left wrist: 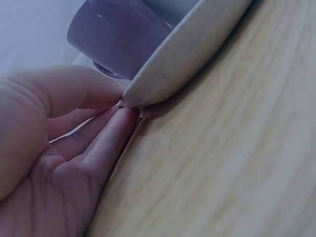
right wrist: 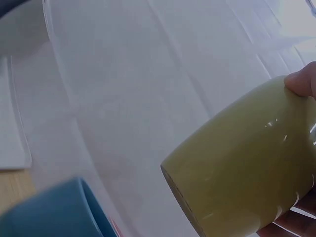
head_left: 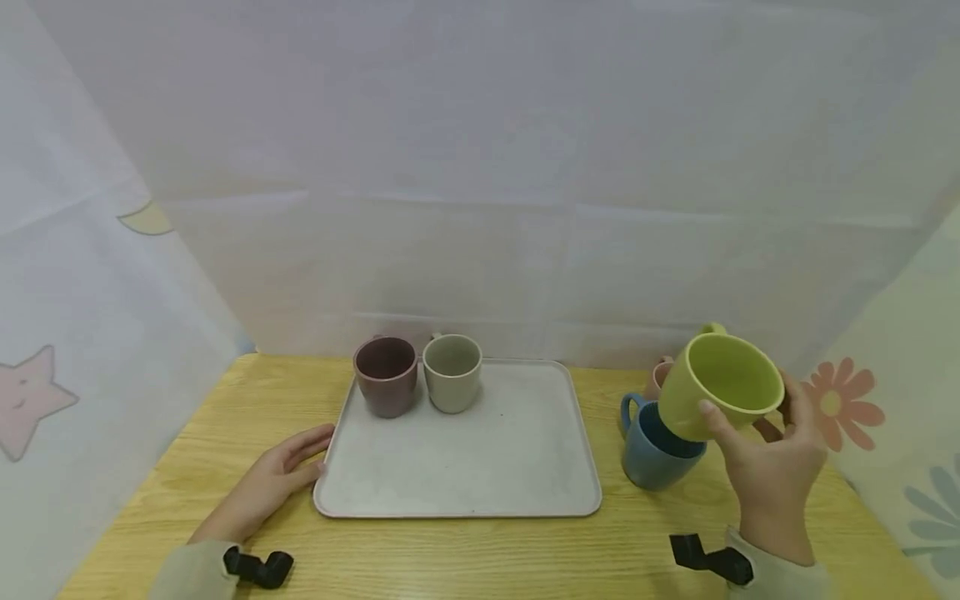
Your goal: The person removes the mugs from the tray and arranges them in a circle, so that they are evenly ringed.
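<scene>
My right hand (head_left: 776,462) holds a yellow-green mug (head_left: 678,400) in the air, tilted, its mouth turned toward me and to the right. Thumb and fingers lie on opposite sides of its body. Below it, a blue mug (head_left: 648,462) stands on the table, partly covered. Behind, a pink mug (head_left: 660,375) is mostly hidden. On the left, my left hand (head_left: 277,475) pinches the left rim of a pale rectangular tray (head_left: 517,450) between thumb and fingertips. A purple mug (left wrist: 118,37) stands on the tray near that hand, with an off-white mug (head_left: 452,387) beside it.
The light wooden table (head_left: 420,558) carries the tray. White cloth (head_left: 480,208) hangs right behind the table's back edge. Printed cloth with a pink star (head_left: 33,400) and a red flower (head_left: 832,404) hangs at the sides.
</scene>
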Demonstrator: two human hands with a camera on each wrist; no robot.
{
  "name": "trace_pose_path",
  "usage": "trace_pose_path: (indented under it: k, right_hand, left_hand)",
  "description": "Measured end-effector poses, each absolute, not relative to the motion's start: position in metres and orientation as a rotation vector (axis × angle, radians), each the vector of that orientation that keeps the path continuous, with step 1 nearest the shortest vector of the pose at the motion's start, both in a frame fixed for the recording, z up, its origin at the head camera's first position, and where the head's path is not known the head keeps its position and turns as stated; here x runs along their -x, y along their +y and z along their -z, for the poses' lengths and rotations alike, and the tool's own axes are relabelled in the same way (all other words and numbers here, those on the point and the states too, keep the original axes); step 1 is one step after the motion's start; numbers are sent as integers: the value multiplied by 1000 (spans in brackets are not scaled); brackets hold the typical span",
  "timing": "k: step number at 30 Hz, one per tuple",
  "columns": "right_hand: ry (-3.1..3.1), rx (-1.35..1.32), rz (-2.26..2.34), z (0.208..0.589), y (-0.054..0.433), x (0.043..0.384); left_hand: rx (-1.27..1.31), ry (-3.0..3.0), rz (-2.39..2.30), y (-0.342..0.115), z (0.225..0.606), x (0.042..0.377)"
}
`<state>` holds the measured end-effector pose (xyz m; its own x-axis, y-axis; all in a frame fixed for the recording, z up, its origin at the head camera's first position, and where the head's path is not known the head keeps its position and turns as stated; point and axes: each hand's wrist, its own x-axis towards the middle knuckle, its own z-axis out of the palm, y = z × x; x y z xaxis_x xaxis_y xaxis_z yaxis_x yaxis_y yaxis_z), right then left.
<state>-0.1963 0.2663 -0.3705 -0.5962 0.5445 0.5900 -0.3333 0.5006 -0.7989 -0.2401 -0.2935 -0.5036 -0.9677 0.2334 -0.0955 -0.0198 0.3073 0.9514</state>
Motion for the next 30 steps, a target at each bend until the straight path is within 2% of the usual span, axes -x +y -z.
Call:
trace_pose_path:
  k: [9, 20, 30]
  right_hand:
    - [-1737, 407, -1213, 375, 306, 209]
    - [-1741, 778, -1356, 409, 347, 225]
    - [-1762, 825, -1381, 438, 364, 235]
  left_hand:
    - [-216, 2396, -1713, -300, 503, 239]
    - [-186, 2356, -1710, -299, 502, 243]
    - [-256, 2400, -1693, -299, 503, 245]
